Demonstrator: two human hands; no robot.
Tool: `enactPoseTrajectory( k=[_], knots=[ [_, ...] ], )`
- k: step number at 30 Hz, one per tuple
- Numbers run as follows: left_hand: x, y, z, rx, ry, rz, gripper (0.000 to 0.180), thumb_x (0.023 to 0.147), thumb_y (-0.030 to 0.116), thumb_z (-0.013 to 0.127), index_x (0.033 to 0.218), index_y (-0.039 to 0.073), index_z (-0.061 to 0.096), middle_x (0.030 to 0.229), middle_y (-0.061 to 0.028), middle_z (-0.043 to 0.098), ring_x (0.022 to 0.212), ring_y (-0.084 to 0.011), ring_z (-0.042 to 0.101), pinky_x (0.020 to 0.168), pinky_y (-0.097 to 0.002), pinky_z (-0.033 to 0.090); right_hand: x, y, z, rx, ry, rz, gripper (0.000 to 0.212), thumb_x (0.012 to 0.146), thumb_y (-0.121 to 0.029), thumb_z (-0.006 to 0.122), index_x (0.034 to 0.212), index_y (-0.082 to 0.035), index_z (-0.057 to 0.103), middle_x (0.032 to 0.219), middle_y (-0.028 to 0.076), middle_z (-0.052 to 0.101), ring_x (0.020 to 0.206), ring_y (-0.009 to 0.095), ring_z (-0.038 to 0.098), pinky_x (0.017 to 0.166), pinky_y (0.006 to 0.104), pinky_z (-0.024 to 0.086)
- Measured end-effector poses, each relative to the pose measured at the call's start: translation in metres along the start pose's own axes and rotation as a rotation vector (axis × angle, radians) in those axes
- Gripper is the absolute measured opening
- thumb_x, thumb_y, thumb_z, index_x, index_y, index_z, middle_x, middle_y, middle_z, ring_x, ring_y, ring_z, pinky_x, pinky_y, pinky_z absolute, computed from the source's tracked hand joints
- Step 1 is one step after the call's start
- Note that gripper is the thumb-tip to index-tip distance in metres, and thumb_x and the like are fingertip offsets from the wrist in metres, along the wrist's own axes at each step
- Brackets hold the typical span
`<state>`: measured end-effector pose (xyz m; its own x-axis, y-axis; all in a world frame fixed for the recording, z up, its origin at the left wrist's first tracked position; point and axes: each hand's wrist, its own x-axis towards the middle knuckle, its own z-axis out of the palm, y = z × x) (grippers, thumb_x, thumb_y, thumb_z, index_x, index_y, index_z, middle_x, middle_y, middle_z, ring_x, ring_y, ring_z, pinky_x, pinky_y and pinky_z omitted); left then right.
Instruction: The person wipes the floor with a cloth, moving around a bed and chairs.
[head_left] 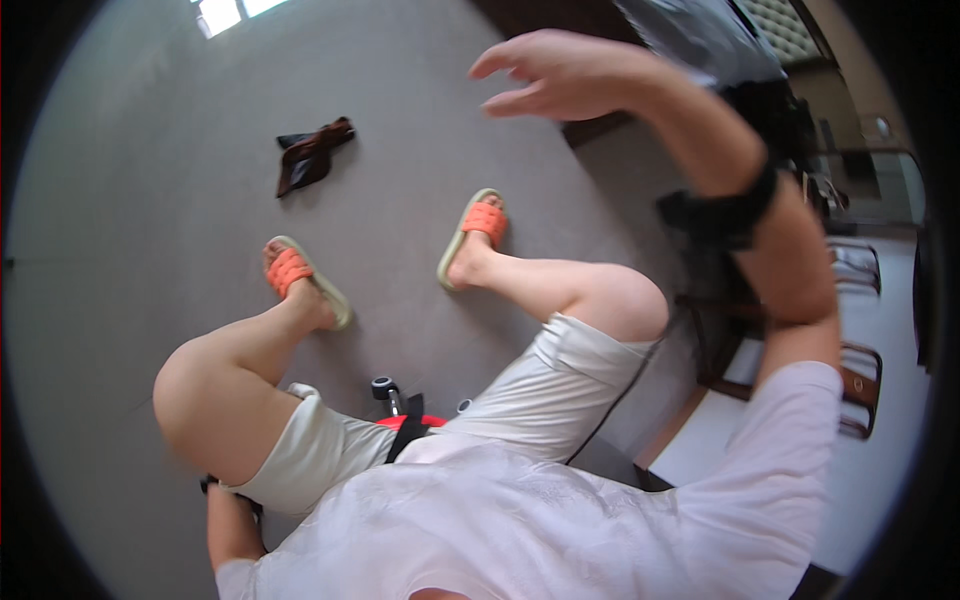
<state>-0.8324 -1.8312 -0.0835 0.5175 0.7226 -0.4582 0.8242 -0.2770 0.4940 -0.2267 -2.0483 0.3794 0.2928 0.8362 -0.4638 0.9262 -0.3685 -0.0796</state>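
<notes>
My right hand (565, 75) is raised in the air at the upper right, thumb and fingers apart, with nothing in it. A black band (730, 215) wraps that forearm. The left hand is hidden behind my bent left thigh; only the left forearm (232, 525), with a dark band near the wrist, shows at the lower left. On the grey floor ahead lies a crumpled dark brown, leathery-looking piece (315, 157), out of reach of both hands.
I sit on a red seat (425, 421) with a caster (382, 386) below. My feet wear orange sandals (290, 268). A dark wooden piece of furniture (590, 125) bearing grey sheeting (700, 40) stands at upper right. Wooden-framed chairs (862, 385) and a white surface (700, 440) are on the right.
</notes>
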Motion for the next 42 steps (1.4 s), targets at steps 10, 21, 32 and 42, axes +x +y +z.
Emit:
enactPoseTrajectory(
  k=[10,21,32,42],
  knots=[
    [0.127,0.246,-0.097,0.042,0.002,0.408,0.053,0.085,0.014,0.062,0.134,0.007,0.044,0.148,-0.0198,0.026,0.133,-0.0346,0.033,0.105,-0.0405,0.034,0.206,-0.06,0.284,0.748,0.107,0.172,0.058,0.082,-0.031,0.067,0.129,-0.003,0.048,0.126,0.023,0.053,0.115,0.035,0.053,0.096,0.0385,0.044],
    [0.084,0.009,-0.085,-0.195,-0.303,0.13,0.042,0.094,0.018,0.049,0.133,0.005,0.043,0.142,-0.0124,0.035,0.128,-0.0255,0.039,0.103,-0.0346,0.036,-0.045,0.007,0.12,0.127,0.736,0.094,0.042,0.083,-0.021,0.065,0.122,-0.006,0.055,0.131,0.021,0.048,0.117,0.037,0.05,0.098,0.0395,0.043],
    [-0.138,-0.013,-0.129,0.129,-0.446,-0.233,0.035,0.093,0.017,0.049,0.126,0.005,0.046,0.132,-0.0125,0.039,0.119,-0.0256,0.044,0.096,-0.0348,0.038,-0.399,-0.058,0.427,1.379,0.137,1.268,0.042,0.083,-0.009,0.049,0.125,-0.008,0.052,0.111,0.007,0.059,0.097,0.018,0.056,0.079,0.0331,0.048],
    [-0.197,0.072,-0.151,0.238,-0.409,-0.192,0.029,0.093,0.017,0.049,0.119,0.005,0.048,0.122,-0.0126,0.044,0.111,-0.0256,0.047,0.09,-0.0349,0.039,-0.418,-0.271,0.581,2.598,-0.066,1.335,0.027,0.089,-0.028,0.053,0.109,-0.011,0.061,0.102,0.005,0.064,0.083,0.017,0.06,0.077,0.0346,0.049]
  ],
)
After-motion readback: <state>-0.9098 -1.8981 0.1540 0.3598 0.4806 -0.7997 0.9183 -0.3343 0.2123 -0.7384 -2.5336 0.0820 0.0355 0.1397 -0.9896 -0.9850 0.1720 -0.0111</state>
